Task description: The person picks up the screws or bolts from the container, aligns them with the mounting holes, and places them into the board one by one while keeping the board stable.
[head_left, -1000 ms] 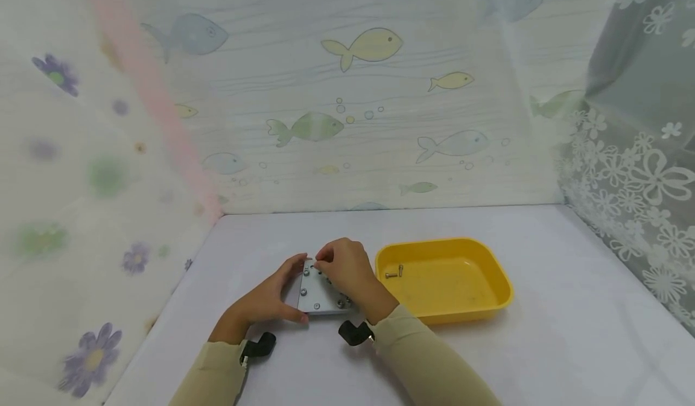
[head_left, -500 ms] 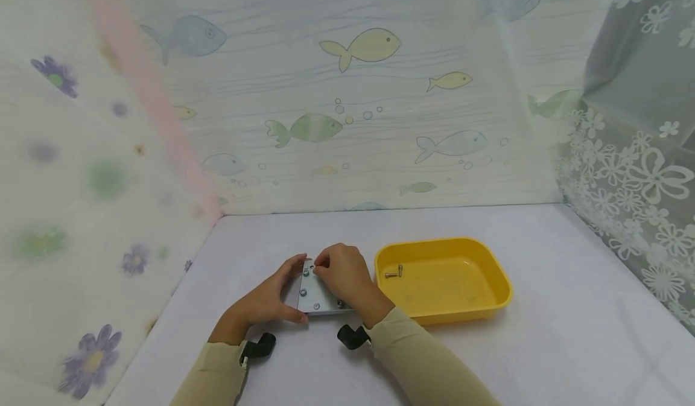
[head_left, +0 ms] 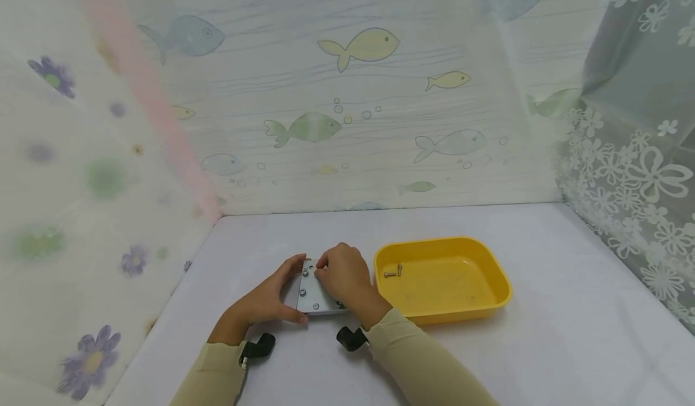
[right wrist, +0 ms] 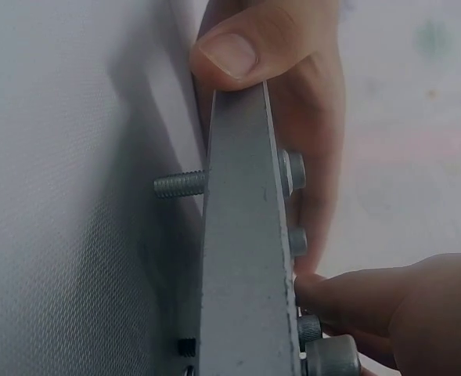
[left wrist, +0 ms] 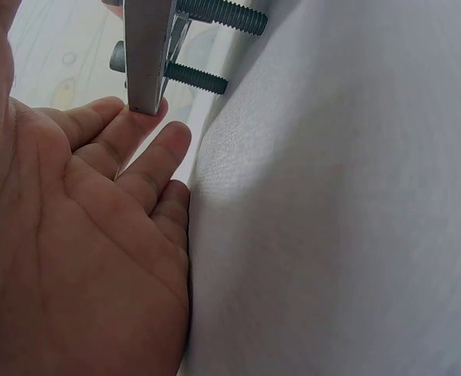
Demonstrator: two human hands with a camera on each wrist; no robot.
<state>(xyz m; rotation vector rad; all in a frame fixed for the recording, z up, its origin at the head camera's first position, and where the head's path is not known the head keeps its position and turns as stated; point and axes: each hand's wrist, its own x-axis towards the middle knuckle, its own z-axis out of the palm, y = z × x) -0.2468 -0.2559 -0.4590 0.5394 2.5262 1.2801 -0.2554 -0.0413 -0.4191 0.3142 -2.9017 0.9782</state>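
Observation:
Between thumb and fingers, my left hand point(head_left: 266, 297) holds the left side of a metal plate point(head_left: 320, 294) with bolts point(head_left: 303, 292) set in it. Seen from the left wrist, the fingers point(left wrist: 144, 117) touch the plate's end, and bolt shanks point(left wrist: 199, 78) stick out underneath toward the tabletop. My right hand point(head_left: 347, 276) covers the plate's right part, thumb and fingertips pinched at its upper face. The right wrist view shows those fingertips point(right wrist: 312, 291) right at the plate's face among bolt heads point(right wrist: 295, 171); the bolt they pinch is mostly hidden.
A yellow tray point(head_left: 456, 285) stands just right of my right forearm, with two bolts point(head_left: 390, 274) at its left inside. White cloth point(head_left: 554, 309) covers the table. Printed curtains enclose the back and sides. Black wrist cameras point(head_left: 352, 338) sit under both wrists.
My right hand has shifted slightly, its fingers lower and closer over the plate, covering bolts on the right that showed earlier. The left hand and the tray stay in place.

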